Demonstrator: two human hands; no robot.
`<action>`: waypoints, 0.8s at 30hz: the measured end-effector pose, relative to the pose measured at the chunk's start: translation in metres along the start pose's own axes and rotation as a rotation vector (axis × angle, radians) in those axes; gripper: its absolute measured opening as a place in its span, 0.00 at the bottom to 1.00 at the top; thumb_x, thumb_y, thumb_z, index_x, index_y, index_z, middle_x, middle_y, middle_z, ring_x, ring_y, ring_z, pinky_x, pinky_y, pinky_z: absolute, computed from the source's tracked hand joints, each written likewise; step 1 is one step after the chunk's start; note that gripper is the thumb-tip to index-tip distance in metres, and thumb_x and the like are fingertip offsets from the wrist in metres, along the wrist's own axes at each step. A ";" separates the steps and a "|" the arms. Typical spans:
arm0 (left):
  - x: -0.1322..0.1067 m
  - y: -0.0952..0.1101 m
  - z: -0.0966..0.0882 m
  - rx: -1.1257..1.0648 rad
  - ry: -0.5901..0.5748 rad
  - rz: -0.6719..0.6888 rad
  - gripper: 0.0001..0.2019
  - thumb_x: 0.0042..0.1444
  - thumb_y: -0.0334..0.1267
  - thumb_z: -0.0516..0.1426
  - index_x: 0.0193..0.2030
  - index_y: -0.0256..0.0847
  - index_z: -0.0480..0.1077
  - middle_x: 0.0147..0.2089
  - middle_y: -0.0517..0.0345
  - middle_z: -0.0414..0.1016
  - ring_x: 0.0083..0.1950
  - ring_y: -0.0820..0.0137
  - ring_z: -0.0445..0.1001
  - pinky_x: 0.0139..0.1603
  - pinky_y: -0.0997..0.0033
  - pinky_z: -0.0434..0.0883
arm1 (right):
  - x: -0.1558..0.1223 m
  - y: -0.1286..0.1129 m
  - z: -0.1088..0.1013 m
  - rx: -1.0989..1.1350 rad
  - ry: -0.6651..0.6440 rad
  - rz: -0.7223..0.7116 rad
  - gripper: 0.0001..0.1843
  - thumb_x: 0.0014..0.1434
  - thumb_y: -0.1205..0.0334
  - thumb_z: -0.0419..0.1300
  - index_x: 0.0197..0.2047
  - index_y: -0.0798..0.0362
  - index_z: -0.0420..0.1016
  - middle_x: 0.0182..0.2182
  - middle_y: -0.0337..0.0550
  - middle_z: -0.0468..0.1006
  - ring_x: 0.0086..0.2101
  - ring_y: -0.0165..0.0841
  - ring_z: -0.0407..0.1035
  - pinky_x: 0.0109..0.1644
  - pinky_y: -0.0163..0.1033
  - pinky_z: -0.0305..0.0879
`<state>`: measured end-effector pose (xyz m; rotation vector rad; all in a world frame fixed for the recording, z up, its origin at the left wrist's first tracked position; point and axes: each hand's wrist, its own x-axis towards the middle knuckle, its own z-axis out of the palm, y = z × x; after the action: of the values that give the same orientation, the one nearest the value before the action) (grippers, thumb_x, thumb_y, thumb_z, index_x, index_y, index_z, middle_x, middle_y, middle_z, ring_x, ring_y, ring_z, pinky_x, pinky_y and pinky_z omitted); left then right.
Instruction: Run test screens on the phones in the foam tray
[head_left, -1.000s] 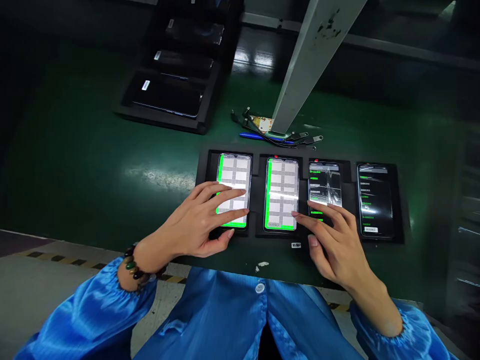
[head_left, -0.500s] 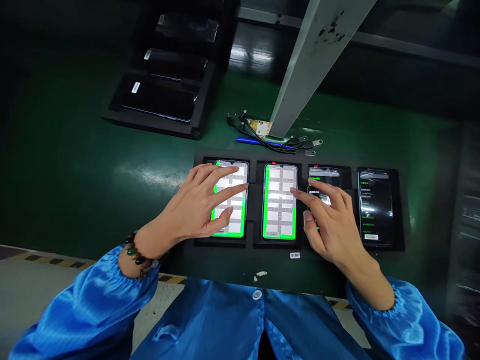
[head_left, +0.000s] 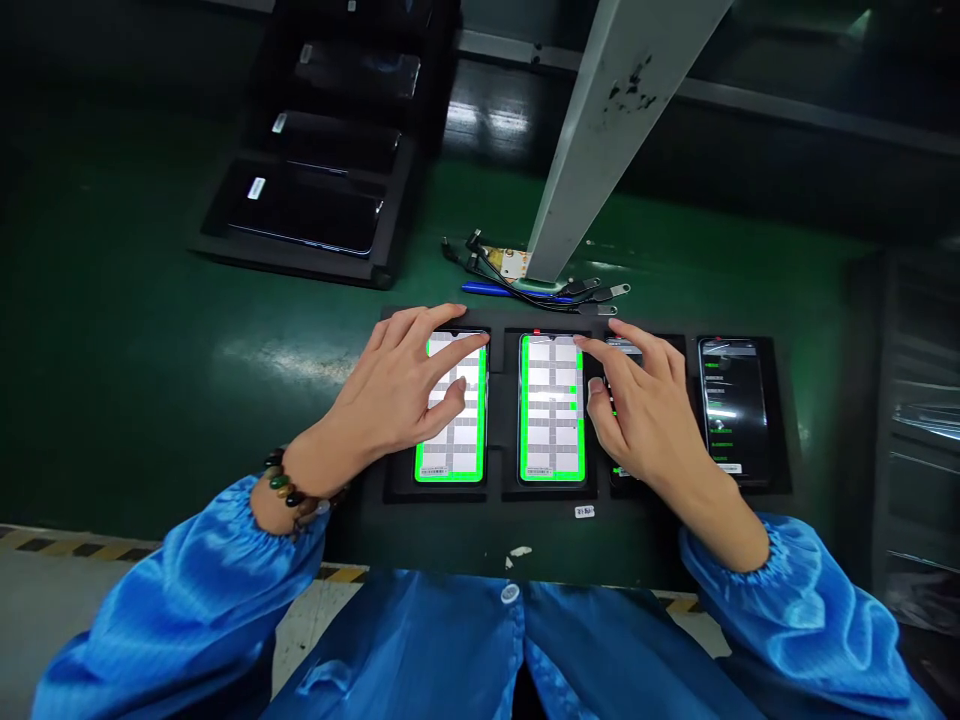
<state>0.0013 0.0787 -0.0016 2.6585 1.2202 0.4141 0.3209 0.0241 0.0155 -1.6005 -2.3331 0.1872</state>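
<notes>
First phone [head_left: 450,450], lit grid with green border: leftmost in the black foam tray [head_left: 497,430], which lies along the near edge of the green bench [head_left: 135,400]. Under the left hand's fingers.

Second phone [head_left: 553,430], same grid, border broken along its upper right side: next slot, just left of the right hand.

Left hand [head_left: 401,390]: open, holding nothing, palm down, fingers spread; index fingertip at the first phone's upper right corner, middle fingertip past its top edge, thumb over the screen. Contact with glass cannot be told.

Right hand [head_left: 649,405]: open, holding nothing; index fingertip at the second phone's upper right corner, thumb lower, beside its right edge.

Third phone [head_left: 622,472]: next slot, largely hidden by the right hand.

Fourth phone [head_left: 733,400]: slot at the tray's right edge, dark screen with green text.

Small label [head_left: 584,511]: at the tray's near edge.

Grey post [head_left: 622,130]: rises beyond the tray.

Black cables [head_left: 536,292] and blue stick [head_left: 484,289]: at the post's foot.

Second tray [head_left: 292,264], holding dark phones: beyond the first, to the left.
</notes>
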 end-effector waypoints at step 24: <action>-0.014 0.007 -0.001 0.042 0.063 -0.210 0.23 0.72 0.40 0.55 0.70 0.48 0.79 0.78 0.43 0.68 0.75 0.43 0.67 0.74 0.37 0.66 | -0.005 -0.003 -0.003 -0.018 0.003 -0.008 0.22 0.76 0.68 0.54 0.69 0.54 0.74 0.56 0.53 0.88 0.72 0.54 0.68 0.73 0.64 0.61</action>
<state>-0.0023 0.0636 -0.0008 2.5338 1.5244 0.4454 0.3208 0.0185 0.0182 -1.5979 -2.3452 0.1623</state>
